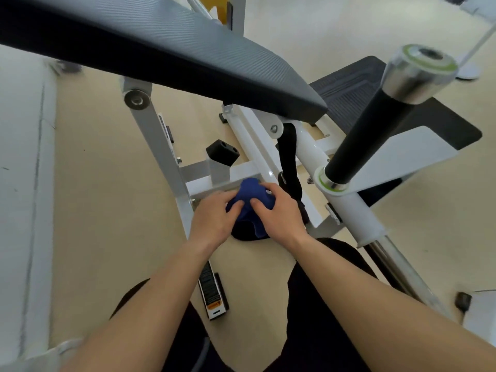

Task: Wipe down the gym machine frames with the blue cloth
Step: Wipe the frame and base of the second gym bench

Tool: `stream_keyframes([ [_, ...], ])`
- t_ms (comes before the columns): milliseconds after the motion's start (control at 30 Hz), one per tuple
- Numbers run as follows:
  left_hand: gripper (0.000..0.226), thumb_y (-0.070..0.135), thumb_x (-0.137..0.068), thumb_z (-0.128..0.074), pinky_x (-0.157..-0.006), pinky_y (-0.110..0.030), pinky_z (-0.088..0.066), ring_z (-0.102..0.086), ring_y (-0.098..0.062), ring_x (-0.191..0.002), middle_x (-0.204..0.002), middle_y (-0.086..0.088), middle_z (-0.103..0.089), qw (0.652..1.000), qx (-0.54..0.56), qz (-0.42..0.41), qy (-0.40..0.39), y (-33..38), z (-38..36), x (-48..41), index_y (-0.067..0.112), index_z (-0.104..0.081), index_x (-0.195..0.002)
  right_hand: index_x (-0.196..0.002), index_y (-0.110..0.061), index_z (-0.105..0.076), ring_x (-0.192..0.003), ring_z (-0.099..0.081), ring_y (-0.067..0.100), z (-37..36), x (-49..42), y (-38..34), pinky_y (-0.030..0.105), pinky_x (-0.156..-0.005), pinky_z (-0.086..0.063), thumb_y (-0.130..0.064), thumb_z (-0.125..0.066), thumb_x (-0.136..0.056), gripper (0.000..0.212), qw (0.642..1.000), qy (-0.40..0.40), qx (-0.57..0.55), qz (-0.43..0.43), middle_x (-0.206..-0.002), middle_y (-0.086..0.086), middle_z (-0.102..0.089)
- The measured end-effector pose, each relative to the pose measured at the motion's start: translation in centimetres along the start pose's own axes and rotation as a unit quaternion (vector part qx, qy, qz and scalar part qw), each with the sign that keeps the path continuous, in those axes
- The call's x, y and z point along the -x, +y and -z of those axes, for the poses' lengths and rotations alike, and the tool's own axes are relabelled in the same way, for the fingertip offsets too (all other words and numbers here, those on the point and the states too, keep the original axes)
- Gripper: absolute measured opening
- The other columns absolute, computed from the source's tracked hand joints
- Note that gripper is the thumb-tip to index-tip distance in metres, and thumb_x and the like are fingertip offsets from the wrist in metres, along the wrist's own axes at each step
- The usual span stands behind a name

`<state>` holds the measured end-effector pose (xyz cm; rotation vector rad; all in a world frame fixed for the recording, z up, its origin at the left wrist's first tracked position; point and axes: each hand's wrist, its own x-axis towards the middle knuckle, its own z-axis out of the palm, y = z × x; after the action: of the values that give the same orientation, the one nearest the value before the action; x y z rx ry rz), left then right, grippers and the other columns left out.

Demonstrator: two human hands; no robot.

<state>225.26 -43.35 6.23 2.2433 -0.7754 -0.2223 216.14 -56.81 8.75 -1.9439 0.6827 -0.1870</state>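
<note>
Between both hands, left hand [214, 216] and right hand [279, 210], the blue cloth [252, 191] is pinched; it looks soft, light, best gripped bunched against the white frame [204, 181].

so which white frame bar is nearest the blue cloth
The low horizontal white square crossbar below the small black block; the left hand and right hand grip the bunched blue cloth at its end.

hands [214, 218]: two
cloth [252, 191]: one
seat pad [188, 55]: one
black block [222, 152]: one
handle [370, 135]: one
warning label [212, 294]: one
</note>
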Motion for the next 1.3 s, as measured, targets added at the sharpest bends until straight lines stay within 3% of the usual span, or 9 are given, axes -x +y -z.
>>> stream_keyframes([
  [267,0.024,0.036,-0.094,-0.057,-0.077,-0.03,-0.049,-0.059,-0.009,-0.088,-0.1,0.01,-0.068,0.997,0.011,0.059,-0.049,0.6,0.3,1.1,0.035,-0.069,-0.115,-0.126,-0.032,-0.056,-0.089,-0.06,-0.006,0.4,1.6,0.0,0.011,-0.069,-0.046,-0.031,-0.062,-0.096,0.03,0.999,-0.019,-0.006,-0.036,-0.1,-0.022,-0.061],
  [400,0.025,0.034,-0.095,-0.057,-0.08,-0.032,-0.05,-0.06,-0.008,-0.089,-0.103,0.01,-0.069,0.99,0.018,0.122,-0.068,1.8,2.7,2.7,0.034,-0.069,-0.116,-0.114,-0.042,-0.05,-0.088,-0.059,-0.005,-0.3,3.5,-2.0,0.016,-0.075,-0.048,-0.029,-0.059,-0.098,0.022,0.997,-0.048,-0.013,-0.061,-0.096,-0.024,-0.059],
  [500,0.023,0.026,-0.094,-0.059,-0.081,-0.036,-0.053,-0.063,-0.011,-0.088,-0.099,0.008,-0.072,0.977,0.043,0.193,-0.076,3.8,5.8,5.2,0.029,-0.072,-0.113,-0.119,-0.038,-0.052,-0.089,-0.059,-0.002,-0.7,6.1,-5.0,0.017,-0.074,-0.047,-0.03,-0.057,-0.099,0.022,0.992,-0.085,-0.009,-0.095,-0.098,-0.02,-0.06],
  [667,0.023,0.025,-0.093,-0.059,-0.079,-0.034,-0.052,-0.065,-0.016,-0.089,-0.1,0.005,-0.073,0.951,0.016,0.303,-0.065,7.2,12.4,8.7,0.028,-0.072,-0.111,-0.11,-0.031,-0.057,-0.087,-0.062,0.003,-0.6,8.7,-11.7,0.017,-0.069,-0.046,-0.024,-0.056,-0.098,0.014,0.977,-0.169,-0.011,-0.127,-0.094,-0.016,-0.064],
  [767,0.023,0.025,-0.09,-0.061,-0.082,-0.039,-0.053,-0.065,-0.019,-0.091,-0.101,0.002,-0.074,0.937,0.013,0.346,-0.041,10.1,16.9,9.9,0.027,-0.073,-0.11,-0.115,-0.02,-0.061,-0.087,-0.062,0.007,0.4,9.9,-16.1,0.021,-0.071,-0.046,-0.023,-0.057,-0.097,0.019,0.972,-0.203,0.003,-0.12,-0.099,-0.008,-0.066],
  [900,0.026,0.033,-0.09,-0.061,-0.082,-0.035,-0.052,-0.065,-0.018,-0.094,-0.103,0.004,-0.073,0.927,-0.016,0.37,-0.056,15.2,22.8,9.9,0.028,-0.071,-0.113,-0.117,-0.02,-0.061,-0.088,-0.06,0.012,3.7,10.6,-22.5,0.022,-0.07,-0.043,-0.024,-0.057,-0.097,0.021,0.966,-0.233,0.027,-0.106,-0.1,-0.005,-0.064],
  [1033,0.026,0.04,-0.09,-0.058,-0.083,-0.036,-0.053,-0.065,-0.019,-0.092,-0.103,0.006,-0.072,0.913,-0.027,0.396,-0.092,21.5,28.4,9.0,0.028,-0.071,-0.109,-0.12,-0.019,-0.06,-0.081,-0.06,0.01,9.1,11.3,-29.2,0.014,-0.06,-0.043,-0.023,-0.055,-0.097,0.024,0.961,-0.259,0.056,-0.076,-0.097,-0.005,-0.063],
  [1167,0.029,0.042,-0.092,-0.055,-0.082,-0.033,-0.051,-0.064,-0.017,-0.096,-0.105,0.007,-0.072,0.918,-0.036,0.383,-0.096,28.3,33.2,8.2,0.026,-0.072,-0.11,-0.118,-0.017,-0.06,-0.087,-0.061,0.018,15.2,12.1,-35.8,0.032,-0.076,-0.05,-0.025,-0.055,-0.097,0.023,0.958,-0.265,0.108,-0.018,-0.098,-0.001,-0.064],
  [1300,0.031,0.044,-0.096,-0.053,-0.081,-0.03,-0.046,-0.062,-0.016,-0.097,-0.108,0.006,-0.07,0.928,-0.035,0.36,-0.091,33.5,35.7,7.1,0.024,-0.07,-0.112,-0.122,-0.019,-0.058,-0.089,-0.059,0.016,20.9,11.7,-39.7,0.029,-0.077,-0.047,-0.029,-0.055,-0.097,0.026,0.96,-0.249,0.13,0.025,-0.102,-0.002,-0.064],
])
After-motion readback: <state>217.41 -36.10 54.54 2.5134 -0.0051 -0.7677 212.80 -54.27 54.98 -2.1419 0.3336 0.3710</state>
